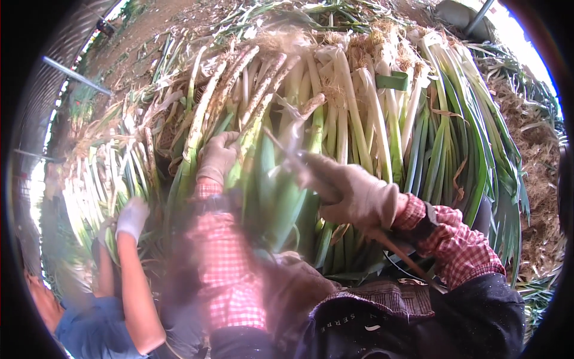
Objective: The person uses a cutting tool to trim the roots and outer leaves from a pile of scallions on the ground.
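Observation:
Directly before me lies a wide row of long green onions (354, 116), roots pointing away and green leaves toward me. My left hand (218, 157), in a beige knit glove, closes around a soil-stained green onion stalk (251, 134) left of centre. My right hand (358, 193), gloved alike, is curled around a thin tool (302, 168) whose front part is blurred. From below that hand a thin brown rod or hose (410, 264) runs toward my waist; its join with the tool is hidden. Pale, blurred skin (289, 110) hangs beside a stalk near the tool.
On the left, a co-worker's gloved hand (133, 217) touches another pile of green onions (96, 179). A green band (392, 81) wraps stalks at the back. Dry peelings (533, 179) cover the ground on the right. A metal pole (76, 75) stands out at upper left.

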`<move>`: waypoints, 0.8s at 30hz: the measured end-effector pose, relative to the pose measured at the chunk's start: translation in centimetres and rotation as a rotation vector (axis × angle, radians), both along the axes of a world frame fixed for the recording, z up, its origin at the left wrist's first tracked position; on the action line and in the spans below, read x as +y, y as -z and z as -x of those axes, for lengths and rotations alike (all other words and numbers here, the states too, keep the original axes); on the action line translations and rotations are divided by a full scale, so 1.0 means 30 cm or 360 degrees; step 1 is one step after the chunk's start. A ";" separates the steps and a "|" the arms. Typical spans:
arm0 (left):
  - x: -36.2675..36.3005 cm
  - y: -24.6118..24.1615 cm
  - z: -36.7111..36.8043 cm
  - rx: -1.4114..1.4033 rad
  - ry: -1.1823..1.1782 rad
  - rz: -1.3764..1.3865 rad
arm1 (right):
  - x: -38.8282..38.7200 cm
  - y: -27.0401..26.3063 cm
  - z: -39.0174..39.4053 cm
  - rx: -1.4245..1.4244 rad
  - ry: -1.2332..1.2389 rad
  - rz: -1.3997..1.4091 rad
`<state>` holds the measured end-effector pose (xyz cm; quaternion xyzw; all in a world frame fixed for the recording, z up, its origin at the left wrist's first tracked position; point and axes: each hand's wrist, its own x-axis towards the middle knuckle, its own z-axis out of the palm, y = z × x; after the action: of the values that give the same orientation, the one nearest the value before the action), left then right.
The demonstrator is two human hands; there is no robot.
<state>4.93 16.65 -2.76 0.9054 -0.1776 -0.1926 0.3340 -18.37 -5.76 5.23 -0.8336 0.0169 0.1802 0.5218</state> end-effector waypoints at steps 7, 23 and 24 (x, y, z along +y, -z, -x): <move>-0.043 -0.057 0.085 -0.0693 -0.0032 -0.0966 | 0.051 0.057 -0.200 -0.0007 0.0196 0.0400; -0.086 0.128 -0.065 -0.0381 -0.0497 -0.0116 | 0.126 0.149 -0.223 -0.0571 -0.0133 0.0624; -0.083 0.137 -0.069 -0.0364 -0.0531 -0.0119 | 0.115 0.156 -0.250 -0.0459 0.0117 0.0515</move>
<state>7.01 14.18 -6.89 0.9500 -0.0547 -0.0371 0.3052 -10.86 -2.32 0.55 -0.9225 0.0012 0.0350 0.3845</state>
